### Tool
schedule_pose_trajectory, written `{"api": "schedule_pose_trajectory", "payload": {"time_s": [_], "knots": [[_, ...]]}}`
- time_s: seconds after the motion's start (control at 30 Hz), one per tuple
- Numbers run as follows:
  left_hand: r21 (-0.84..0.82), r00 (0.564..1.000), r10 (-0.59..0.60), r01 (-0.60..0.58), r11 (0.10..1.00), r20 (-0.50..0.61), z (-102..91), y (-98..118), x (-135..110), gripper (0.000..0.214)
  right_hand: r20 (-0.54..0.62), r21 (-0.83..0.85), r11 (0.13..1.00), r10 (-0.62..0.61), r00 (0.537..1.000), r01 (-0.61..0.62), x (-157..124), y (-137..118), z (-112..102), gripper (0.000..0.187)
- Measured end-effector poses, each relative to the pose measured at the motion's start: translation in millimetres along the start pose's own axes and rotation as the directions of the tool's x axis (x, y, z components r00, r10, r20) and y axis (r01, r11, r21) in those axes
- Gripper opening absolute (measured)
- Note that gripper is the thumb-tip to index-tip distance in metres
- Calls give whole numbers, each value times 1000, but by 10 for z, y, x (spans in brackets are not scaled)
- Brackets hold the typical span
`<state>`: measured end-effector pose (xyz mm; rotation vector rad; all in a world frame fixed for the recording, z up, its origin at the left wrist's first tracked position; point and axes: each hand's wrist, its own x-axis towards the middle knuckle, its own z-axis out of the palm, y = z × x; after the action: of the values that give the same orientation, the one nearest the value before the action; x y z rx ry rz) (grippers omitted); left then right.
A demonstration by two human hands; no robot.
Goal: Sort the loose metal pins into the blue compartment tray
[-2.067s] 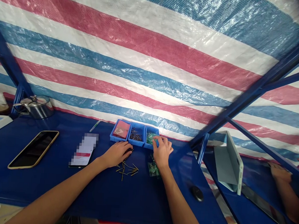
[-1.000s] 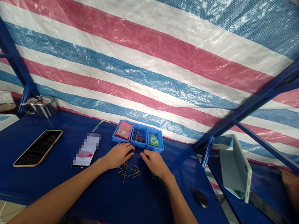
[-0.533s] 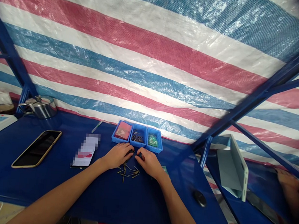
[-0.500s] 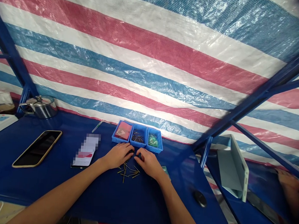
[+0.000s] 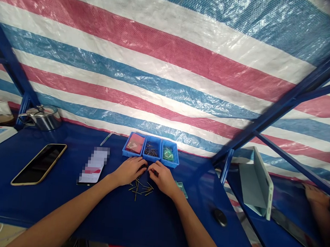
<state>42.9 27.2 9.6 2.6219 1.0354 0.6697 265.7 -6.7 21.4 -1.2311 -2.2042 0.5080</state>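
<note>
My left hand (image 5: 131, 170) and my right hand (image 5: 162, 178) rest close together on the blue table, just in front of three small blue bins. The fingers of both are curled into a pinch, and a small dark piece seems to lie at the left fingertips. Whatever the right fingers hold is hidden. Below them lie several loose, thin brass-coloured metal rods (image 5: 137, 190) resembling drill bits. The middle bin (image 5: 155, 160) holds several similar, darker rods. A reddish flat packet (image 5: 135, 143) is in the left bin, and green plastic packets (image 5: 168, 153) are in the right one.
To the left are a phone with a pale case (image 5: 39, 164), a lit phone (image 5: 93, 167), a pen (image 5: 106, 139) and a steel pot (image 5: 44, 118). A green packet (image 5: 182, 188) lies by my right wrist. Rightward are a black mouse (image 5: 220, 217), a tablet case (image 5: 257, 185) and another person's hand (image 5: 317, 196).
The view has shifted slightly. Both hands stay over the same spot, with the right fingertips slightly nearer the left ones. More of the green packet shows beside my right forearm.
</note>
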Motion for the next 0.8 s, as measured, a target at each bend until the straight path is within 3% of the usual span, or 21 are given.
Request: {"api": "schedule_pose_trajectory", "payload": {"time_s": [0.3,0.53,0.8], "knots": [[20,1000,-7,7,1000,-1,15,-12,1,19,-242,165,986,53,969,-12,22,-45,-14,27],[22,1000,-11,11,1000,5,19,-5,8,18,-199,436,886,265,943,-157,24,64,137,34],[29,1000,-9,9,1000,0,35,-30,-2,21,-299,483,860,341,891,-166,54,98,187,38]]}}
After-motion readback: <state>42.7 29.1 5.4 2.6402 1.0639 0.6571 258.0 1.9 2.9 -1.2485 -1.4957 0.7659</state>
